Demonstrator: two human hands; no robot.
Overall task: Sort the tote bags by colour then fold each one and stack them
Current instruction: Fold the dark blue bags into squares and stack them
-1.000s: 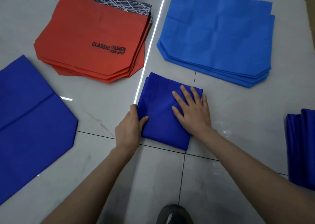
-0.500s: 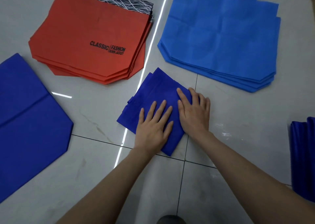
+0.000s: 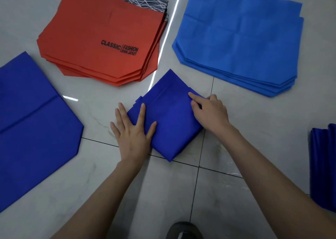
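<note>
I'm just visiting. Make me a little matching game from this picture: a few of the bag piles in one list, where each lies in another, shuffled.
Things:
1. red bag stack
2. light blue bag stack
3. folded dark blue bag
4. flat dark blue bag

Places:
A. far right
B. under both hands, centre
C. near left edge
D. far left

Pairs: 1-D, 2-A, 3-B, 4-C

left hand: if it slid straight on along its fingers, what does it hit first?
Left hand lies flat, fingers pointing up-frame, partly on the folded dark blue fabric tote bag. Beyond is bare tile, then probably the stack of red-orange tote bags.
</note>
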